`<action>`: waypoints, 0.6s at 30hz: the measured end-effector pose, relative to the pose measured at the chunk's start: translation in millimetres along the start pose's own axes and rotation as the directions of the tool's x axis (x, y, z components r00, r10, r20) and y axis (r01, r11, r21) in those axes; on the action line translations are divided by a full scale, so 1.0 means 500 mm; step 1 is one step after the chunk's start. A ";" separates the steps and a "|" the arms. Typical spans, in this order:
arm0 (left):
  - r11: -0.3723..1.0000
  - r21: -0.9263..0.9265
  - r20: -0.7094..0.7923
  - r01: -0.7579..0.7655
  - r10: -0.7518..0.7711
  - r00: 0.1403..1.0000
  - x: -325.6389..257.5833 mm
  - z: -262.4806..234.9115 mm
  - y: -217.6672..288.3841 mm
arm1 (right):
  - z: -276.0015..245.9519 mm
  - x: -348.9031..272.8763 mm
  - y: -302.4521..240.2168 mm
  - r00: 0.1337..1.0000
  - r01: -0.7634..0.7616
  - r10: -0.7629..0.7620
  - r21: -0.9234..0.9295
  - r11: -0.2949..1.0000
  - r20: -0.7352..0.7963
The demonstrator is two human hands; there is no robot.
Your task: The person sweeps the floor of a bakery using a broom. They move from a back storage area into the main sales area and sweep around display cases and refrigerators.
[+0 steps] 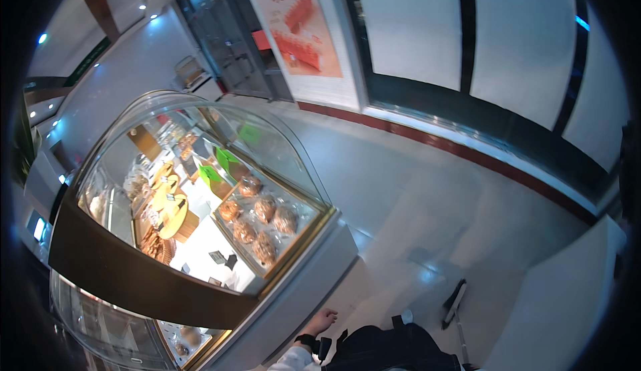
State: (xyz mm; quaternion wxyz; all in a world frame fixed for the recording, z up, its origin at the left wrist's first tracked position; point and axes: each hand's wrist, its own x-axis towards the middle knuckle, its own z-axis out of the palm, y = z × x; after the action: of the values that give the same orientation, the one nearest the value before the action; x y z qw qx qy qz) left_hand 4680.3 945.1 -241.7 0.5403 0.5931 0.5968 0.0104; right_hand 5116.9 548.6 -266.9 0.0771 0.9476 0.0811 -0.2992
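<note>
My left hand (pixel 322 321) hangs low beside the base of a glass bakery case (pixel 304 274), wearing a black band at the wrist. Its fingers are loosely bent and apart, and nothing shows in them. My right hand is out of the picture. To the right of my dark apron (pixel 387 347), a broom (pixel 454 303) with a dark and pale head rests on the floor. Its thin handle runs down toward the lower edge, where its end is hidden.
Wrapped buns (pixel 265 209) lie on a tray inside the lit case, near round wooden stands (pixel 175 219). A white counter (pixel 561 291) stands at the right. Tall windows (pixel 521 44) with a low red-brown skirting (pixel 427 137) border the shiny floor (pixel 400 191). Glass doors (pixel 230 44) are at the back.
</note>
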 end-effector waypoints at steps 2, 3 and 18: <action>0.982 -0.172 -0.113 -0.073 0.054 0.992 0.028 -0.017 0.090 | -0.109 0.119 -0.086 0.998 0.051 -0.053 -0.070 0.996 -0.027; 0.959 -0.262 -0.169 -0.111 0.067 0.983 0.037 -0.020 0.126 | -0.160 0.174 -0.130 0.996 0.079 -0.083 -0.114 0.990 -0.035; 0.846 -0.413 -0.299 -0.339 0.226 0.927 0.587 -0.157 0.646 | -0.631 0.578 -0.812 0.954 0.228 -0.285 -0.395 0.890 -0.092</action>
State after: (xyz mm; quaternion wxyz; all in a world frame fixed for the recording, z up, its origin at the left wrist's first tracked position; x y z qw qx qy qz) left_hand 4938.2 1301.5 -183.6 0.5810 0.5253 0.5436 0.3018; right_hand 5444.2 1036.8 -218.6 0.2128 0.9149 0.2675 -0.2147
